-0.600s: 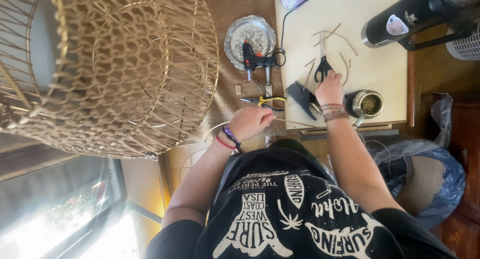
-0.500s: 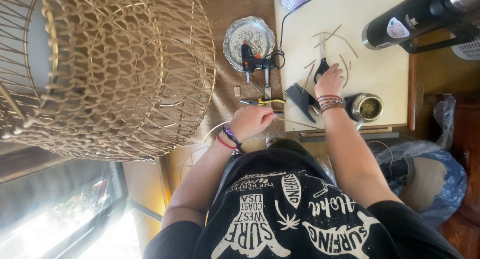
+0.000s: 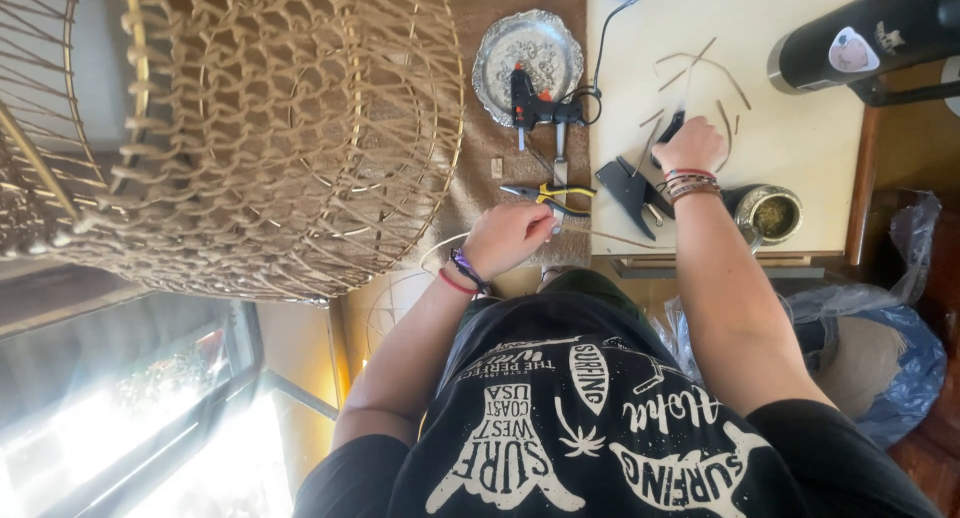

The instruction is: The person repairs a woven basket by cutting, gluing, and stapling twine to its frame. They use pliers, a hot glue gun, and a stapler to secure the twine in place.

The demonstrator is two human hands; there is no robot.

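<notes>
Left hand (image 3: 510,236) is curled shut right by the yellow-handled pliers (image 3: 548,195), knuckles up, so I can't tell if it's actually gripping them. Right hand (image 3: 688,144) is closed around a dark tool (image 3: 668,128) on the pale tabletop (image 3: 800,128), forearm stretched straight out, stacked bracelets on the wrist. Thin cane strips (image 3: 700,63) lie scattered nearby, and a big open-weave wicker lampshade (image 3: 250,128) hangs beside the person.

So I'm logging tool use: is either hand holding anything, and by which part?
The right hand grips a dark tool by its handle end. Whether the left hand holds anything cannot be told.
</notes>
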